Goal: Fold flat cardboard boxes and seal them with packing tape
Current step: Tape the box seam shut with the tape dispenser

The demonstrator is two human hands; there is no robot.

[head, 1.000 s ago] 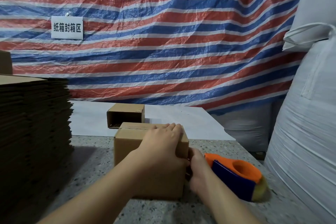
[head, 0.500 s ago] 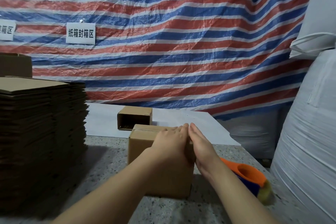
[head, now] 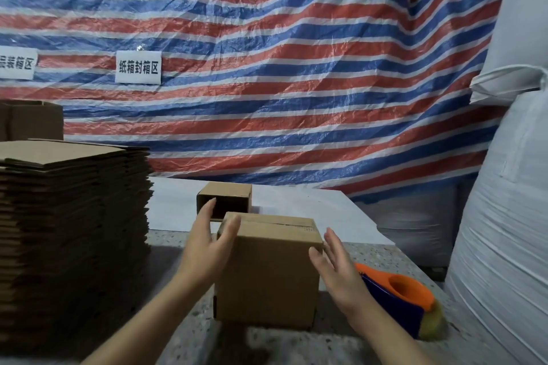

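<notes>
A second ago our left hand (head: 207, 241) was pressed over the top of the folded box (head: 268, 272) while our right hand (head: 336, 268) worked at its right side. Half a second ago both palms were smoothing the top together. Now both have lifted away: each is open with fingers straight, one on either side of the box, holding nothing. The left fingers may still brush the box's left edge, though the blur makes that hard to judge.

The box stands upright on the speckled worktop (head: 296, 347), flaps closed, with a seam line running across its top. The orange and blue tape dispenser (head: 403, 302) lies just beside it to the right, untouched.

We read the release as the end of pressing the tape down, so this box looks sealed on its upper face. An open-ended box (head: 224, 200) lies on its side behind it, and a tall stack of flat cardboard (head: 71, 234) waits at the left, so plenty of the task remains. Next we would likely move this box aside.
</notes>
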